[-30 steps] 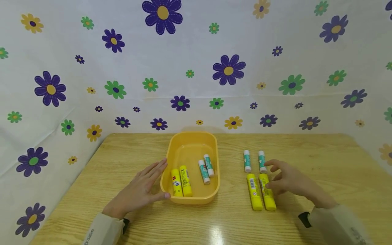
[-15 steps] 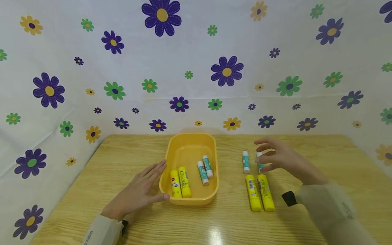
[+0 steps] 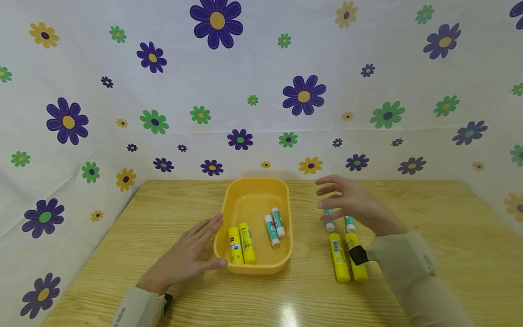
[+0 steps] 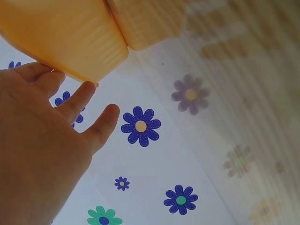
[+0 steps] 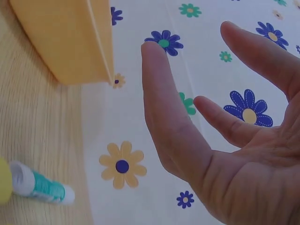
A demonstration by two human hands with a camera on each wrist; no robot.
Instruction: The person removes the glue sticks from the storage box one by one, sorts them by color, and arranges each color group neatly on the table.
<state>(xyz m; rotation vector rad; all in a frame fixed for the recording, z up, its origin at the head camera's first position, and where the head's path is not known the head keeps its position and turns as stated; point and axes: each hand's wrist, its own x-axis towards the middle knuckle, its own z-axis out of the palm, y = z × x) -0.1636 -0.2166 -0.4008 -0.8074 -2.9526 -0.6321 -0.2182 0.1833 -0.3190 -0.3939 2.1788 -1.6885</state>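
A yellow-orange plastic bin [image 3: 261,269] stands on the table with two yellow glue sticks [image 3: 247,243] on its left side and two small teal-and-white glue sticks [image 3: 272,231] on its right. My left hand [image 3: 180,261] touches the bin's left side, fingers extended and thumb at the near corner. To the right of the bin, my right hand [image 3: 355,204] hovers with spread, bent fingers and nothing between them. It partly covers two teal glue sticks [image 3: 329,223] lying below it. Nearer me lie two yellow glue sticks [image 3: 339,259], one partly behind the black wrist strap.
The wooden table [image 3: 286,295] meets a white cloth with printed flowers [image 3: 257,68] along its back and sides. In the right wrist view, the bin's wall [image 5: 65,42] rises left of the right hand.
My right hand has moved left and away from me, from beside the right-hand glue sticks to above the left teal one. The left hand and bin have stayed put.
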